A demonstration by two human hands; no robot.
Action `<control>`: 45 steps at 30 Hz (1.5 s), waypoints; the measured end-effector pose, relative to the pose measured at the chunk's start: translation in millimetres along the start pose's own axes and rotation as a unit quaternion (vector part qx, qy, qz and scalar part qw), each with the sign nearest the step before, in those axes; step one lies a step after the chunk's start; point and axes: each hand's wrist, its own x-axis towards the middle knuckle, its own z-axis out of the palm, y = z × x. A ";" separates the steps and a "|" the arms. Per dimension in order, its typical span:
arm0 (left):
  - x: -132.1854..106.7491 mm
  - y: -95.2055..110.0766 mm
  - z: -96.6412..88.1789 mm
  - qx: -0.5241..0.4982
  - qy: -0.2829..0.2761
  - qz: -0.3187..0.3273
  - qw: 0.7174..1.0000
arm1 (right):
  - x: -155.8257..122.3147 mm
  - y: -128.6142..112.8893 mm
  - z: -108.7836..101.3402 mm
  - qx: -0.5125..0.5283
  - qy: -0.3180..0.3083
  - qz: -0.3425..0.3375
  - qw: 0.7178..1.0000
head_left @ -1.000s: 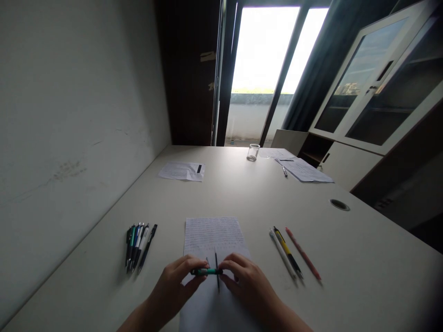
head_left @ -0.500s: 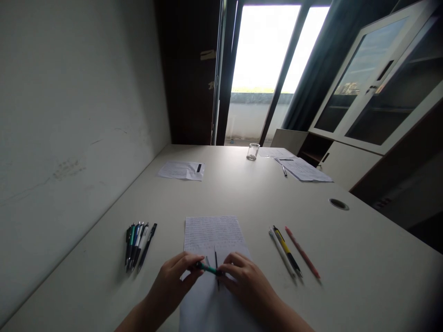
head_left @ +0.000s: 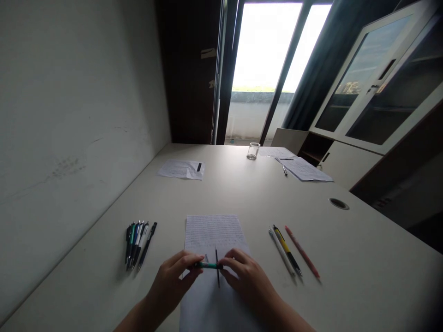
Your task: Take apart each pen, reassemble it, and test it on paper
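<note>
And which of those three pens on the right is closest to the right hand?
The white pen, leftmost of the three; the yellow-and-black pen lies just beyond it, and the red pen is farthest from the right hand.

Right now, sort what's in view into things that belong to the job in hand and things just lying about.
In the job:
- green pen piece, held by left hand and right hand
- thin dark rod between them
- written sheet beneath

Apparently lying about:
- pen cluster, left
- white pen, yellow-and-black pen, red pen, right
- glass
- paper stack, far right
</note>
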 end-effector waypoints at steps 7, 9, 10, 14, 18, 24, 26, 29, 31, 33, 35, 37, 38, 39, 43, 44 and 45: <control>4.0 3.2 1.1 -0.014 -0.020 -0.008 1.000 | 1.9 -7.4 -3.8 0.003 0.001 0.004 1.000; 4.8 3.8 2.0 -0.017 -0.027 -0.007 0.999 | 1.4 -9.1 -4.0 0.003 0.005 -0.013 1.000; 4.9 3.7 2.5 -0.018 -0.029 -0.007 0.999 | 1.1 -9.6 -4.0 0.003 0.010 -0.022 1.000; 3.8 1.3 3.2 -0.033 -0.021 -0.013 0.999 | 0.3 -7.6 -5.0 0.041 0.043 -0.022 0.998; 3.6 -0.2 2.2 -0.039 -0.005 -0.031 0.999 | 1.9 -2.3 -7.9 0.104 0.052 0.038 0.993; 3.7 1.0 1.1 -0.019 -0.005 -0.043 0.999 | 4.2 0.7 -10.9 0.108 0.046 0.095 0.988; 2.0 -0.2 1.3 -0.017 -0.008 -0.053 0.998 | 3.8 1.3 -10.4 0.101 0.046 0.094 0.989; -0.5 -3.0 1.6 -0.015 -0.011 -0.064 0.998 | 3.4 2.0 -9.6 0.083 0.021 0.098 0.991; -1.3 -4.6 1.7 -0.012 -0.013 -0.064 0.998 | 3.9 1.7 -9.8 0.081 0.029 0.099 0.991; -1.6 -5.6 1.5 -0.010 -0.013 -0.065 0.998 | 4.5 1.0 -10.7 0.081 0.046 0.095 0.991; -1.7 -6.1 1.2 -0.009 -0.011 -0.069 0.997 | 5.0 0.1 -11.8 0.080 0.043 0.093 0.992; -1.8 -6.1 0.9 -0.010 -0.011 -0.076 0.997 | 4.9 -0.4 -12.8 0.074 0.029 0.093 0.992; -1.8 -5.9 0.8 -0.010 -0.011 -0.078 0.997 | 4.6 -0.4 -13.1 0.073 0.029 0.090 0.993; -1.7 -5.5 0.6 -0.010 -0.012 -0.080 0.997 | 4.3 -0.3 -13.4 0.073 0.036 0.086 0.993; -0.1 -2.7 -0.1 -0.006 -0.014 -0.081 0.997 | 3.7 0.8 -13.0 0.070 0.060 0.065 0.994; 0.3 -2.2 -0.3 -0.004 -0.014 -0.080 0.997 | 3.8 1.0 -12.7 0.065 0.051 0.060 0.995; 0.7 -1.8 -0.4 -0.003 -0.014 -0.078 0.997 | 4.0 1.1 -12.4 0.059 0.042 0.056 0.996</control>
